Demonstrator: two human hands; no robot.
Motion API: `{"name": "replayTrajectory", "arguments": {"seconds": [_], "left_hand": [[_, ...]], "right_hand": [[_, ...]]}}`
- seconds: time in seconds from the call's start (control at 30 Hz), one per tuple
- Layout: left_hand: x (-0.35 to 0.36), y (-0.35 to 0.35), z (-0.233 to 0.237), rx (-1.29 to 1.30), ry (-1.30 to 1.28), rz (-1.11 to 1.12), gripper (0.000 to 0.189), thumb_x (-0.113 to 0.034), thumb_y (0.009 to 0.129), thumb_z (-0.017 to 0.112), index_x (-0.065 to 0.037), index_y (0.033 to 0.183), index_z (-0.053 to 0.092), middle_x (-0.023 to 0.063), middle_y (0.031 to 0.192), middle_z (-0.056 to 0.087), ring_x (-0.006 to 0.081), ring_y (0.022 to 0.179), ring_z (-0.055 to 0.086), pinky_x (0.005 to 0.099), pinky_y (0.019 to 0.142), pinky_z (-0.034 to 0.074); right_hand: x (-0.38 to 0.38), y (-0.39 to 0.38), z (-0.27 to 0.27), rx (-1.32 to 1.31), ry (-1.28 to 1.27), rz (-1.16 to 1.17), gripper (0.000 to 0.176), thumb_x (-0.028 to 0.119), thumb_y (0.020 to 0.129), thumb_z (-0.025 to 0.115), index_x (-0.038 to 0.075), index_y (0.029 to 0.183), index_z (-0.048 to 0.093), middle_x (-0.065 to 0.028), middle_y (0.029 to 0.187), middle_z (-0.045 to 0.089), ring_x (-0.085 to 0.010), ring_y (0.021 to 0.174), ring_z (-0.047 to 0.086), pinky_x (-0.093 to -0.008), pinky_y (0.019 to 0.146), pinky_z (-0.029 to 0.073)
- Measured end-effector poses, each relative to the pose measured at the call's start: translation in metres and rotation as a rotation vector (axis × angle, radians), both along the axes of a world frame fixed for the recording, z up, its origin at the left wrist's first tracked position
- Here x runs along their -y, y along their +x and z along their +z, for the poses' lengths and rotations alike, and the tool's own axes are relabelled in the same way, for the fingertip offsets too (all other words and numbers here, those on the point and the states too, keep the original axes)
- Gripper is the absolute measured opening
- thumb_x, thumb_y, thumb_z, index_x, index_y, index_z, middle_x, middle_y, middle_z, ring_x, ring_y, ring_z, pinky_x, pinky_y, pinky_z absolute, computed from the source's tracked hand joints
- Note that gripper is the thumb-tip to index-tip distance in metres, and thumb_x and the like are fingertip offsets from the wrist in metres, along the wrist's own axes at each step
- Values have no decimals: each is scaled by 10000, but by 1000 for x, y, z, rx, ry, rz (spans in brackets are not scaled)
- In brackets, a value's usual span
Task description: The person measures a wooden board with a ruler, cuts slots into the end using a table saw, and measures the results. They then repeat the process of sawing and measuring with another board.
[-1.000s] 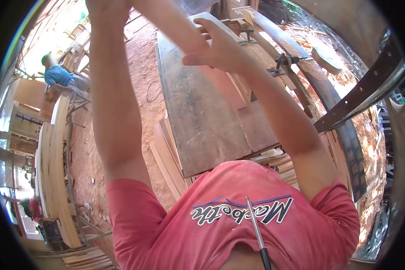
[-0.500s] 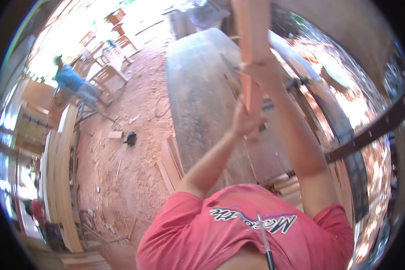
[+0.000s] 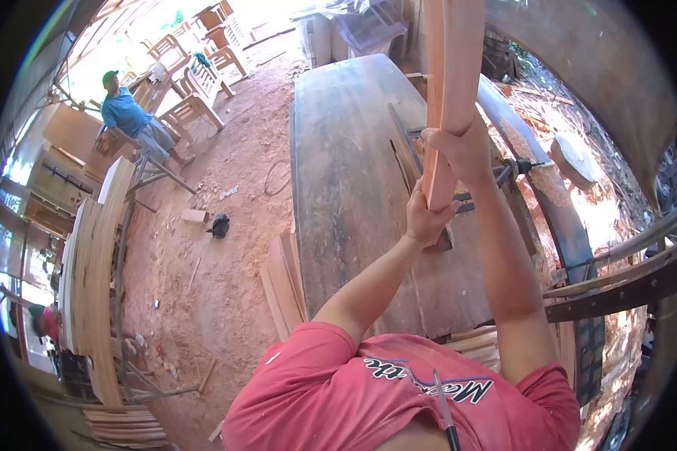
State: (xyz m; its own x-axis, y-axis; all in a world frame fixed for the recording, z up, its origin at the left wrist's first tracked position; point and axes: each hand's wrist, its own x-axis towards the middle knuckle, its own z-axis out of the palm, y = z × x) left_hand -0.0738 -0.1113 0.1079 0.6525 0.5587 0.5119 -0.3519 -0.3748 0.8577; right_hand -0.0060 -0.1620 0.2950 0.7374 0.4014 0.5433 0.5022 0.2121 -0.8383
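Observation:
A long wooden board (image 3: 456, 71) rises over the worktable (image 3: 338, 173) and runs out at the top of the view. My left hand (image 3: 429, 216) is closed around its lower end. Higher up, my right hand (image 3: 462, 152) grips the same board, thumb across its face. Beneath my hands, a slot and a dark opening show in the tabletop, partly hidden by my hands and the board. A pen (image 3: 445, 413) hangs at the front of my red shirt.
Boards (image 3: 282, 282) lean at the table's left side. Stacked planks (image 3: 98, 278) stand further left. A person in blue (image 3: 124, 113) sits near wooden chairs (image 3: 192, 109). Curved metal and wooden strips (image 3: 617, 289) cross at right. Wood shavings cover the floor (image 3: 218, 301).
The board and both hands sit a little further right in view, still gripped. The whole scene has shifted slightly with my head, and the seated person's head has turned.

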Motion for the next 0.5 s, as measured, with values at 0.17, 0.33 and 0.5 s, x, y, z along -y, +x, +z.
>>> {"name": "replayTrajectory", "arguments": {"seconds": [0.17, 0.33, 0.5], "left_hand": [[1, 2, 2, 76, -218, -191, 766, -101, 697, 848, 23, 1346, 461, 109, 1215, 590, 200, 1079, 608, 333, 881, 514], [-3, 2, 3, 93, -256, -258, 821, -56, 688, 838, 7, 1394, 424, 90, 1239, 577, 186, 1115, 584, 317, 929, 496], [-9, 1, 5, 88, -44, -158, 865, -79, 672, 849, 34, 1408, 408, 168, 1354, 503, 264, 1247, 519, 362, 1025, 438]], "right_hand": [[9, -4, 1, -44, -44, 98, 368, 99, 708, 770, 0, 1023, 610, -24, 865, 635, -99, 751, 602, -261, 661, 496], [10, 4, -33, -215, -73, 230, 488, 206, 669, 877, -1, 1016, 604, -7, 904, 598, -90, 799, 563, -271, 679, 472], [0, -4, -44, -204, 54, 136, 483, 208, 670, 880, 4, 1017, 613, -6, 877, 604, -88, 781, 565, -276, 673, 473]]}}
